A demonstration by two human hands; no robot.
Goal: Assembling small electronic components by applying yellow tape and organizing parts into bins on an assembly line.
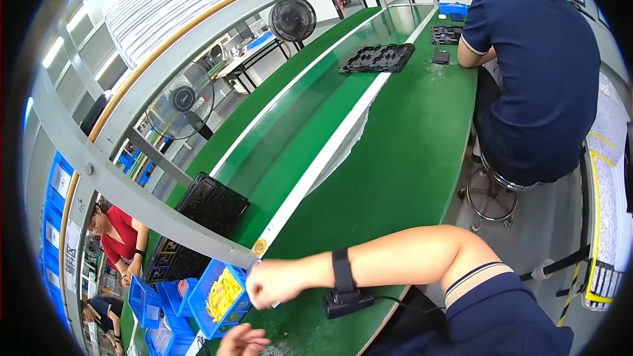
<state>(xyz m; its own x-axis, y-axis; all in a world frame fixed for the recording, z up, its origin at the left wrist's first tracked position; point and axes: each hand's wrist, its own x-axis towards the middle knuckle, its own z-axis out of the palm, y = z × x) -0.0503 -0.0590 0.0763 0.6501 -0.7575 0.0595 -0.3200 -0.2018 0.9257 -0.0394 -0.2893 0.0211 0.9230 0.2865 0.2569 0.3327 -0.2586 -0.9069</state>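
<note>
My right hand (273, 283) is closed in a fist just right of a blue bin (196, 300), over the green work surface. What it holds, if anything, is hidden by the fingers. On that wrist sits a black strap with a small black box (349, 302) and a cable. Small yellow pieces (223, 295) lie heaped in the bin. Below it, at the lower edge, my left hand (242, 341) shows only in part, fingers loosely bent and apart, nothing seen in them.
More blue bins (144, 302) stand at the left. Black moulded trays (211, 206) lean beside a grey frame post; another tray (376, 59) lies across the conveyor's white rail. A co-worker in navy (541, 79) sits at the far right. A person in red (122, 240) works at the far left.
</note>
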